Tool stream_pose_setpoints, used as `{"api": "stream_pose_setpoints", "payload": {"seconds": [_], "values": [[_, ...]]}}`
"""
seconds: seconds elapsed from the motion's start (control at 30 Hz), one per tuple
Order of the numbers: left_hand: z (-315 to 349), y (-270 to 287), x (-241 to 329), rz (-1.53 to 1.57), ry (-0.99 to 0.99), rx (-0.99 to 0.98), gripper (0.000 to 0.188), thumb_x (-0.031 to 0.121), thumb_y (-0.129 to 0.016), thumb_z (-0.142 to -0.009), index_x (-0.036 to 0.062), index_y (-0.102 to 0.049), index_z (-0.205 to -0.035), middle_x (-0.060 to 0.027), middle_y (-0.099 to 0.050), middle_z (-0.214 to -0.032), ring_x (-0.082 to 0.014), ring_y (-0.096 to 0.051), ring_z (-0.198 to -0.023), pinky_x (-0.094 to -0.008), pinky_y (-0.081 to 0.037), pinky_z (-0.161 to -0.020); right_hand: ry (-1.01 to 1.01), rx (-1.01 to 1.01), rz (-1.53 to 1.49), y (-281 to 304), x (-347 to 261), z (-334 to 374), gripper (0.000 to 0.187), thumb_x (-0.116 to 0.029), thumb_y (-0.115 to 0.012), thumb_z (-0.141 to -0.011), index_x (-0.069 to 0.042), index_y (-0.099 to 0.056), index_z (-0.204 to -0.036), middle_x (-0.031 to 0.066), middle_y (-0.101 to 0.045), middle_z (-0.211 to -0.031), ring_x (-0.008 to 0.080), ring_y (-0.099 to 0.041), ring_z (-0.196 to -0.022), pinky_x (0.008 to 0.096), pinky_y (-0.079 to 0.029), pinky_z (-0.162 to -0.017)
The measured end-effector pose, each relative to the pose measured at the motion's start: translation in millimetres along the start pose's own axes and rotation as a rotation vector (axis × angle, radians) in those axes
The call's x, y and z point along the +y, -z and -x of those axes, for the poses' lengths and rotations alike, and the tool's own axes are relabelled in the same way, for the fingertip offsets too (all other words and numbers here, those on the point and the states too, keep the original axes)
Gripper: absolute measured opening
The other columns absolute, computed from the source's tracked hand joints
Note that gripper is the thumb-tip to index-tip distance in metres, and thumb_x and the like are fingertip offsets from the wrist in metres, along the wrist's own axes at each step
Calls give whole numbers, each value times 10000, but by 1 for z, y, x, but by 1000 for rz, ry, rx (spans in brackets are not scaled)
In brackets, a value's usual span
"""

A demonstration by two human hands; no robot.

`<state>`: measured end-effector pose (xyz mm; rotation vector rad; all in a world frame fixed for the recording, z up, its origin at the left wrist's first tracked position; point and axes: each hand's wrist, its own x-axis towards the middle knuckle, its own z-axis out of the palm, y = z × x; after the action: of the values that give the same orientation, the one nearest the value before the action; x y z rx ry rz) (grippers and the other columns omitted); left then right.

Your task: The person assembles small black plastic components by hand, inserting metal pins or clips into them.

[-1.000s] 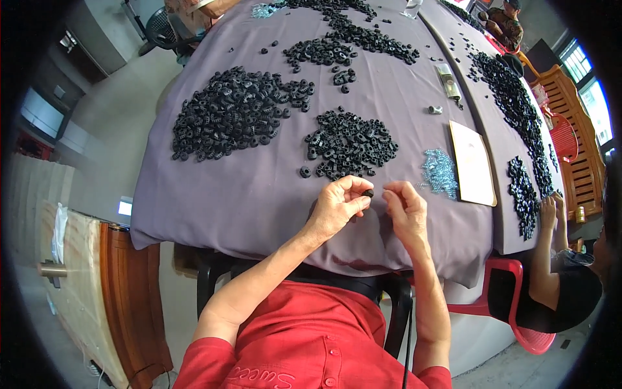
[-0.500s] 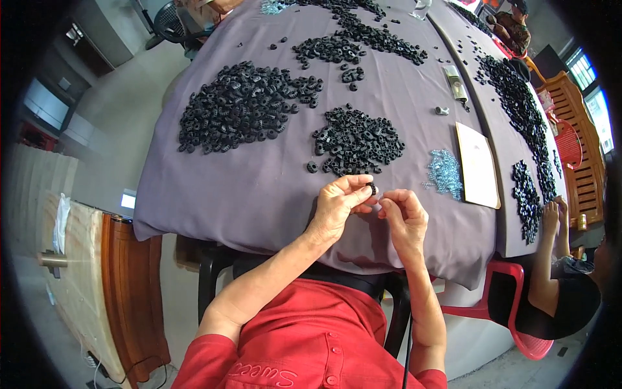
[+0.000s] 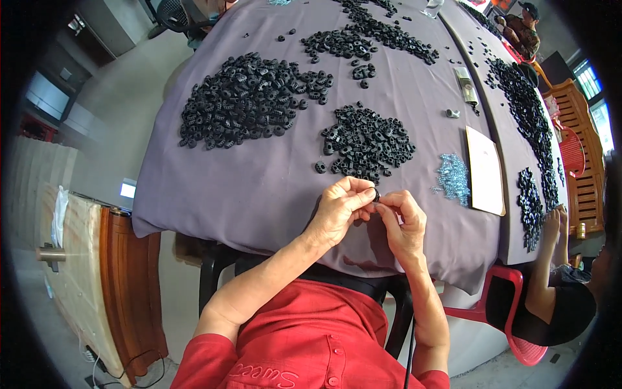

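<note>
My left hand (image 3: pixel 343 206) pinches a small black plastic part (image 3: pixel 376 194) between thumb and fingers, just over the near side of the table. Against that part, my right hand (image 3: pixel 404 223) has its thumb and forefinger pressed together; whatever is in them is too small to make out. Just beyond my hands lies a pile of small black plastic pieces (image 3: pixel 368 139). A larger heap of ribbed black pieces (image 3: pixel 240 100) sits farther left. To the right is a little pile of shiny bluish pieces (image 3: pixel 453 178) that look like tiny springs.
A white rectangular board (image 3: pixel 486 172) lies right of the bluish pile, with a tube-shaped packet (image 3: pixel 466 87) beyond it. More black pieces (image 3: pixel 525 117) cover a second table on the right. A co-worker's hands (image 3: pixel 556 217) rest at its edge, beside a red chair (image 3: pixel 512 305).
My right hand's fingertips have come left and now meet the black part in my left hand. The view has shifted slightly, and the piles stay as they were.
</note>
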<state>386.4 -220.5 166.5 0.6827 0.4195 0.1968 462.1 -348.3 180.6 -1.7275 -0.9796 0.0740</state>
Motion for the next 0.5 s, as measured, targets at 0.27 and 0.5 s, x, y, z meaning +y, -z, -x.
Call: {"api": "stream_pose_setpoints", "payload": {"seconds": [0.27,0.5], "values": [[-1,7,1,-93,35,-27,107,89,-601,-848,67,-549,-939,-28,-600,-740,-104,-566,-604,-218,-446,-539,141,-36,225,-1,-9,-3,182,93,-582,-721,-25,-551,-856,106,-561,-767,235,-568,-645,303,-459,-568],[-2,12,-2,55,52,-53,92,81,-589,-854,67,-556,-939,-34,-599,-746,-118,-569,-624,-228,-442,-558,47,-8,121,-6,-6,-5,171,84,-600,-720,-20,-552,-846,109,-569,-763,217,-573,-645,282,-460,-575]]}}
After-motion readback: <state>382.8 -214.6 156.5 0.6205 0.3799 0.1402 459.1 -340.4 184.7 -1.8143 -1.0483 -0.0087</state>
